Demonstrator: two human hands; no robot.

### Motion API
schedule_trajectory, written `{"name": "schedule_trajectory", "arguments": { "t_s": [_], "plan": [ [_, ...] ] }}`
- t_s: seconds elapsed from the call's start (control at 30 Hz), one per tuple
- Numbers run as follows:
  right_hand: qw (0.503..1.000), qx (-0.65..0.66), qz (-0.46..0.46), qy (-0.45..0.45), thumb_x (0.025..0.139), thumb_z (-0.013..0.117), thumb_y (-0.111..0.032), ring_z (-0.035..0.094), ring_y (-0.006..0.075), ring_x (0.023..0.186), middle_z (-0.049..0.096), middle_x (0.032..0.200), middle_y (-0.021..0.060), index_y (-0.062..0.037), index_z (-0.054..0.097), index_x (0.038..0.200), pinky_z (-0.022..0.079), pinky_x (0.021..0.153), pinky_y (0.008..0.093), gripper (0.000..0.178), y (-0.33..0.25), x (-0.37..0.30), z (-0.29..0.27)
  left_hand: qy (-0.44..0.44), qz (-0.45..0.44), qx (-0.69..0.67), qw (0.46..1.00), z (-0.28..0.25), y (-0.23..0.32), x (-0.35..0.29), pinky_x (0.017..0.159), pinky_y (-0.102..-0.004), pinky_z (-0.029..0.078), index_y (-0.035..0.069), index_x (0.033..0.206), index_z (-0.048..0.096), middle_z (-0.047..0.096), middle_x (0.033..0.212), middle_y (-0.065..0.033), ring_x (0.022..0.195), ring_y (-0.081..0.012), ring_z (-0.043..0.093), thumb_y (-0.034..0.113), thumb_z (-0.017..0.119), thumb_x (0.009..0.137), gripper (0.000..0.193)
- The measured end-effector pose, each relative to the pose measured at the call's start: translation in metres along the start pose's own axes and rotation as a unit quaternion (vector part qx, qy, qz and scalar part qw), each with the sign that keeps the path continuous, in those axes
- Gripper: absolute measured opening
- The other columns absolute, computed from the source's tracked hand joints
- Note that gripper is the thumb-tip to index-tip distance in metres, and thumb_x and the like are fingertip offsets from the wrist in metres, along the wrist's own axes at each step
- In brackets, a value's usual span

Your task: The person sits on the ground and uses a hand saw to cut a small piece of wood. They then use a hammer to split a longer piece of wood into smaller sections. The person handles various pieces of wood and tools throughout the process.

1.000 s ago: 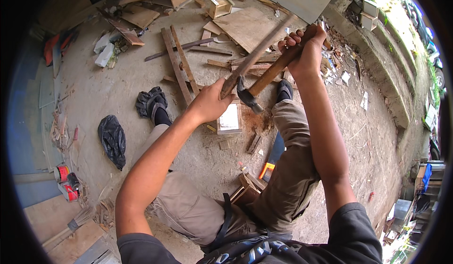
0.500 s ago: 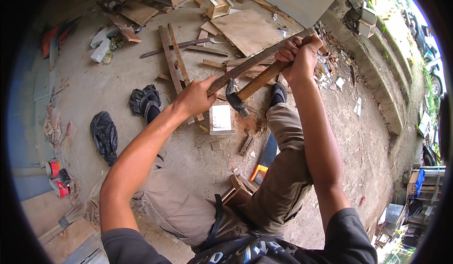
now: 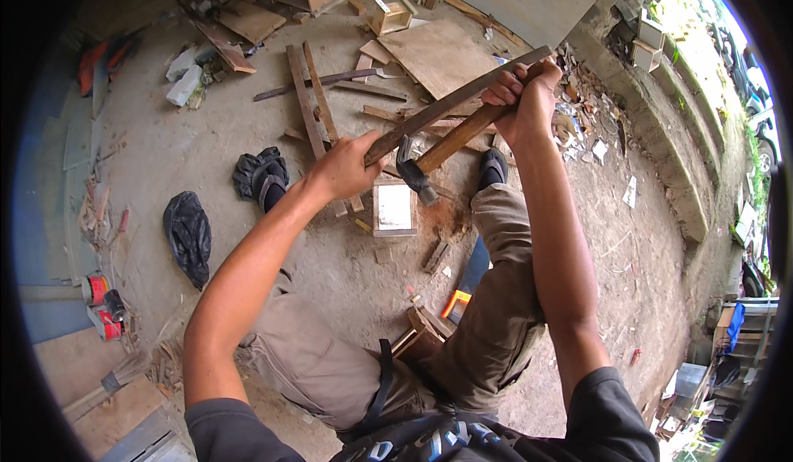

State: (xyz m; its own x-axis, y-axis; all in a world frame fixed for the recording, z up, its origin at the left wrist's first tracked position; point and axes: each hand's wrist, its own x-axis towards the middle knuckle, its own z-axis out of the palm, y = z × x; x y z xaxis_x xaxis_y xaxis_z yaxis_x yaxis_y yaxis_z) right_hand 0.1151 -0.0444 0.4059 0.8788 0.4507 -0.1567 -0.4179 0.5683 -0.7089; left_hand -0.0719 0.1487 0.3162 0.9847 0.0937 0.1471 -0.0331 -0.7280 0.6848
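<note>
Head view, only one there is: left hand (image 3: pixel 345 167) is clenched round the lower end of a long wooden strip (image 3: pixel 462 103) that runs up to the upper right of centre. Right hand (image 3: pixel 522 103) is wrapped tight round the handle of a claw hammer (image 3: pixel 415 175) near the strip's far end, with the head hanging down just left of centre, right above a small square wooden box (image 3: pixel 394 208) on the dirt floor. Looks to me like the hammer is being worked against the strip, so I'd keep the strip braced firm and move the head in small controlled strokes so it doesn't slip toward the knee. Both arms are stretched out forward, left elbow slightly bent, right one nearly straight. Black sandals (image 3: pixel 260 177) sit left of centre
</note>
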Motion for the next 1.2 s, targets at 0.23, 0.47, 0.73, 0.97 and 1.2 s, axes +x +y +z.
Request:
{"name": "schedule_trajectory", "arguments": {
  "t_s": [0.23,0.47,0.73,0.97,1.2],
  "plan": [
    [0.998,-0.049,0.009,0.044,0.094,0.043,-0.058,0.024,0.0081,0.046,0.025,0.056,-0.0057,-0.0145,0.036,0.075,0.024,0.045,0.0253,0.048,0.01,-0.016,0.021,0.028,-0.093,-0.089,0.991,0.02,0.017,0.005,0.066,-0.035,0.048,-0.001,0.106,0.057,0.065,0.078,-0.0183,0.073,-0.0204,0.064,0.015,0.067,0.086,0.027],
    [0.998,-0.045,-0.039,0.019,0.094,0.041,-0.059,0.026,0.0101,0.048,0.028,0.059,-0.0036,-0.0115,0.039,0.077,0.024,0.047,0.026,0.051,0.003,-0.014,0.016,0.056,-0.104,-0.105,0.988,0.016,0.029,0.018,0.064,-0.0391,0.048,-0.001,0.101,0.055,0.063,0.073,-0.0219,0.068,-0.0324,0.065,0.007,0.06,0.082,0.021],
    [0.997,-0.015,-0.069,0.044,0.094,0.039,-0.058,0.026,0.0106,0.049,0.027,0.059,-0.0033,-0.0114,0.038,0.076,0.023,0.048,0.0269,0.05,-0.007,-0.007,0.006,0.057,-0.086,-0.097,0.99,0.03,0.025,0.014,0.061,-0.0336,0.045,-0.002,0.1,0.057,0.063,0.071,-0.0164,0.06,-0.0164,0.058,0.005,0.063,0.081,0.022],
    [0.996,0.002,-0.078,0.042,0.095,0.039,-0.057,0.026,0.0111,0.049,0.025,0.059,-0.0033,-0.0116,0.037,0.077,0.024,0.049,0.027,0.049,-0.005,-0.007,0.006,0.05,-0.16,-0.1,0.981,0.032,0.027,0.012,0.062,-0.0367,0.046,-0.003,0.098,0.056,0.062,0.071,-0.0156,0.063,-0.0227,0.059,0.007,0.06,0.08,0.021],
    [0.995,0.012,-0.079,0.053,0.096,0.039,-0.057,0.026,0.0114,0.049,0.026,0.059,-0.0031,-0.011,0.037,0.078,0.024,0.049,0.0271,0.049,-0.003,-0.005,0.004,0.078,-0.158,-0.122,0.977,0.032,0.028,0.015,0.062,-0.0434,0.047,-0.002,0.09,0.05,0.059,0.067,-0.0204,0.063,-0.0339,0.062,0.007,0.056,0.079,0.016]
  ]
}}
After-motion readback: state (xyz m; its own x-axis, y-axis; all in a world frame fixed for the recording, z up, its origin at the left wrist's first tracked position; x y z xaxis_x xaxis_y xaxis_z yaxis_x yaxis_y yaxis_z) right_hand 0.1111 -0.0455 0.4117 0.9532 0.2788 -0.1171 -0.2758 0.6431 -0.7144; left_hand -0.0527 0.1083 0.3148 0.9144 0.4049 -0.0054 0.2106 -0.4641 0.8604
